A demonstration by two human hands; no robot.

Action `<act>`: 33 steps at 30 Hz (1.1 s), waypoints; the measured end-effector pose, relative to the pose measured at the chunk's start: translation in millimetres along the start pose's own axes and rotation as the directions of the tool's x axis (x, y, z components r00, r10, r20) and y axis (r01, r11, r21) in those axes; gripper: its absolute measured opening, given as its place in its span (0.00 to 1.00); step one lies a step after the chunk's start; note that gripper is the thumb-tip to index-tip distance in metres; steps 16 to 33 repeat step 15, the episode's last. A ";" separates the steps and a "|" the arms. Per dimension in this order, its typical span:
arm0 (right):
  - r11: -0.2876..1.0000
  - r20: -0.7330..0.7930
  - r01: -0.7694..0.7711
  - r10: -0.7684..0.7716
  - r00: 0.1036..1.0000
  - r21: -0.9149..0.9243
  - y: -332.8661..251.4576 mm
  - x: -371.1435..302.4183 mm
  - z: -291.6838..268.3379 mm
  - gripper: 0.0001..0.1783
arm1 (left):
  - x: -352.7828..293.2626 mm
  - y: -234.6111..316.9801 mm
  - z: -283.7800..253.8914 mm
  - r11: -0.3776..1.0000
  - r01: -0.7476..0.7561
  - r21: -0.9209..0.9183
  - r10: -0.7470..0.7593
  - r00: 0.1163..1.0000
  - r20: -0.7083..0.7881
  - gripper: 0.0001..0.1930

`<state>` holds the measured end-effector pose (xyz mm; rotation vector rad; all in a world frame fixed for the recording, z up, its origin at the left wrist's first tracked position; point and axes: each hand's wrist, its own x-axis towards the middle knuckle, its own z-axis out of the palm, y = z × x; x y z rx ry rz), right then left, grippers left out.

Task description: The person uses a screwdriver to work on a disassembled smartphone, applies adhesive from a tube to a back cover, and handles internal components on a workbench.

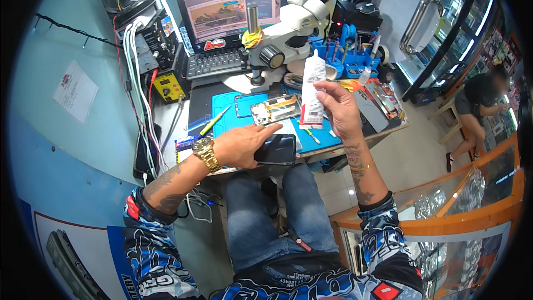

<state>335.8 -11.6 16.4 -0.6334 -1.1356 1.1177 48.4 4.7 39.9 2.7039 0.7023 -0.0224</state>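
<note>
Upright in my right hand (pixel 340 105) is a white squeeze tube (pixel 314 86) with a narrow nozzle at the top and a red lower end; thumb and fingers pinch its side. My left hand (pixel 244 145) lies low over the bench's front edge with its fingers stretched out. Under and beside those fingers is a dark, glossy phone or screen panel (pixel 280 150); whether the thumb touches its edge is hard to tell. Just beyond the fingertips sits an opened phone (pixel 275 109) with bare inner parts. A thin dark phone frame (pixel 244 105) rests behind it on the blue mat (pixel 223 100).
A stereo microscope (pixel 288 39) stands behind the mat, before a laptop (pixel 230 11). Left are a yellow-fronted power unit (pixel 168 88) with cables and a yellow-green pen-like tool (pixel 214 121). Blue tool holders (pixel 355 58) stand right. A seated person (pixel 480 100) is farther right.
</note>
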 end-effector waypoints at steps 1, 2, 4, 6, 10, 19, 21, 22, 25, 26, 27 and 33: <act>0.998 -0.020 0.056 -0.056 0.998 -0.030 9.0 5.7 2.1 0.15 | 0.2 0.3 -0.9 1.000 0.007 0.010 -0.007 1.000 0.013 0.54; 0.996 -0.024 0.076 -0.077 0.997 -0.048 11.6 10.9 5.7 0.15 | 1.4 0.6 0.6 1.000 0.012 0.016 -0.012 1.000 0.028 0.53; 0.989 -0.032 0.118 -0.121 0.992 -0.084 14.0 25.9 10.0 0.14 | 0.4 -0.4 0.7 1.000 0.007 0.029 -0.008 0.999 0.040 0.53; 0.977 -0.030 0.165 -0.170 0.985 -0.136 18.3 46.9 -1.4 0.13 | 1.8 0.2 0.3 0.999 -0.029 0.038 0.028 0.999 0.036 0.54; 0.968 -0.006 0.182 -0.186 0.983 -0.175 36.6 79.4 -31.3 0.11 | 9.1 -2.7 3.3 0.992 -0.096 0.080 0.092 0.994 0.053 0.54; 0.802 -0.050 0.234 -0.311 0.949 -0.549 52.7 79.4 -38.4 0.12 | 12.3 0.2 -2.0 0.987 -0.121 0.105 0.107 0.986 0.129 0.55; 0.802 -0.050 0.234 -0.311 0.949 -0.549 52.7 79.4 -38.4 0.12 | 12.3 0.2 -2.0 0.987 -0.121 0.105 0.107 0.986 0.129 0.55; 0.802 -0.050 0.234 -0.311 0.949 -0.549 52.7 79.4 -38.4 0.12 | 12.3 0.2 -2.0 0.987 -0.121 0.105 0.107 0.986 0.129 0.55; 0.802 -0.050 0.234 -0.311 0.949 -0.549 52.7 79.4 -38.4 0.12 | 12.3 0.2 -2.0 0.987 -0.121 0.105 0.107 0.986 0.129 0.55; 0.802 -0.050 0.234 -0.311 0.949 -0.549 52.7 79.4 -38.4 0.12 | 12.3 0.2 -2.0 0.987 -0.121 0.105 0.107 0.986 0.129 0.55; 0.802 -0.050 0.234 -0.311 0.949 -0.549 52.7 79.4 -38.4 0.12 | 12.3 0.2 -2.0 0.987 -0.121 0.105 0.107 0.986 0.129 0.55; 0.802 -0.050 0.234 -0.311 0.949 -0.549 52.7 79.4 -38.4 0.12 | 12.3 0.2 -2.0 0.987 -0.121 0.105 0.107 0.986 0.129 0.55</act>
